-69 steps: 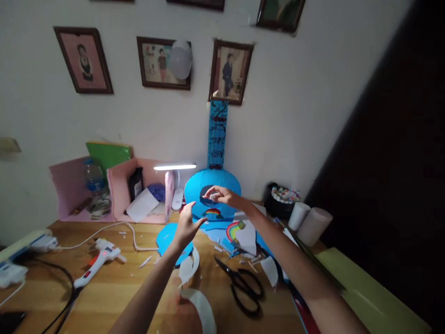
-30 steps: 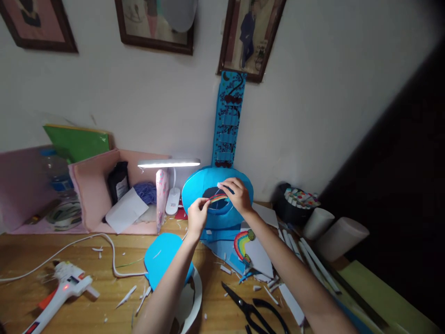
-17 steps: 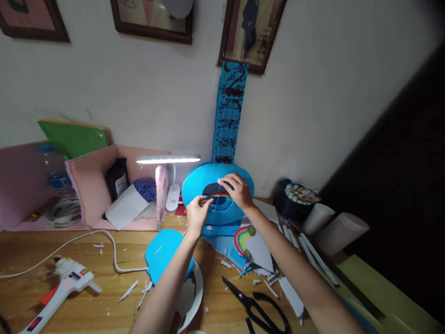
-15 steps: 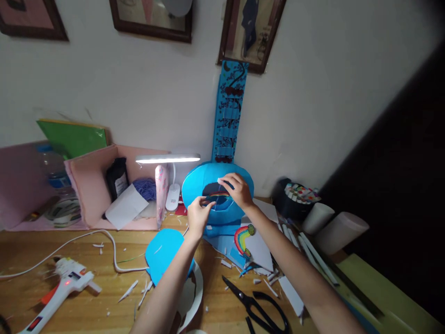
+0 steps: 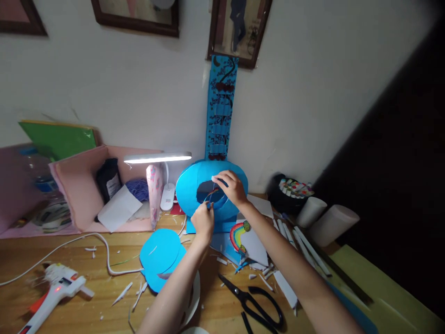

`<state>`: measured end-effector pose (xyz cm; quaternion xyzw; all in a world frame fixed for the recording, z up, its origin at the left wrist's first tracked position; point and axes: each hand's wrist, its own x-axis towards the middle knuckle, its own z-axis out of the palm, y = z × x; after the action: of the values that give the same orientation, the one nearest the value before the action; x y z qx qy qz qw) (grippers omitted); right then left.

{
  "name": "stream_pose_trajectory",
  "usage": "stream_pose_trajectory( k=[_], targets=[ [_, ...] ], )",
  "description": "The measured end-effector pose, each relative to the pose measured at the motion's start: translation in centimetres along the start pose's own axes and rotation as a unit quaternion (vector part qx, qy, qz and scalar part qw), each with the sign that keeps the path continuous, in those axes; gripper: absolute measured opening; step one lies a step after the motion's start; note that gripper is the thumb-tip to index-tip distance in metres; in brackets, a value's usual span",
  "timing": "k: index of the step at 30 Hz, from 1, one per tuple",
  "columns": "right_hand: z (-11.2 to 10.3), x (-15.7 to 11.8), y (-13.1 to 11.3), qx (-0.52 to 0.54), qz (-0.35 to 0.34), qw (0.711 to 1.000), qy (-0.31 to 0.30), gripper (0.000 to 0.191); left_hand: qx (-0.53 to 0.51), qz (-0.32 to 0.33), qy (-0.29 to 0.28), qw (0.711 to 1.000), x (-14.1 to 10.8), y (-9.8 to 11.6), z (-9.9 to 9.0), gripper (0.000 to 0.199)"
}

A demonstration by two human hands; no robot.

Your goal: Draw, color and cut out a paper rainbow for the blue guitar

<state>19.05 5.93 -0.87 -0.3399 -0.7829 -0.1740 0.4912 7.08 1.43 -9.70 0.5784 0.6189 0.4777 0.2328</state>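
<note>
A blue oval ring with a dark opening stands upright against the wall, below a blue patterned strip. In front of its opening, my right hand is closed in a pinch on a small white piece. A thin pale thread runs down from there toward my left hand, whose fingers are closed on its lower part. A small reddish arc shows behind the thread; its shape is partly hidden. Blue rounded cutouts lie on the table beside my left forearm.
Black-handled scissors and white scraps lie in front. A glue gun with a red light sits at left. A lit lamp, a pink box, a rainbow cutout, a marker holder and white rolls stand or lie around.
My left hand has moved lower relative to the ring and turned, its fingers now curled in. My right hand keeps its pinch. The whole view has shifted slightly.
</note>
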Motion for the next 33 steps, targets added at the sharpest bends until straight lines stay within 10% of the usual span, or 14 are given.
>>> stream_pose_trajectory(
  k=[14, 33],
  targets=[
    [0.4, 0.0, 0.5, 0.006, -0.010, 1.000, -0.003, 0.014, -0.080, -0.014, -0.094, 0.992, -1.9, -0.3, 0.0, 0.026],
    [0.1, 0.3, 0.3, 0.003, -0.033, 0.999, -0.028, 0.015, -0.189, -0.012, -0.073, 0.979, -2.0, -1.8, 1.2, 0.028]
  ],
)
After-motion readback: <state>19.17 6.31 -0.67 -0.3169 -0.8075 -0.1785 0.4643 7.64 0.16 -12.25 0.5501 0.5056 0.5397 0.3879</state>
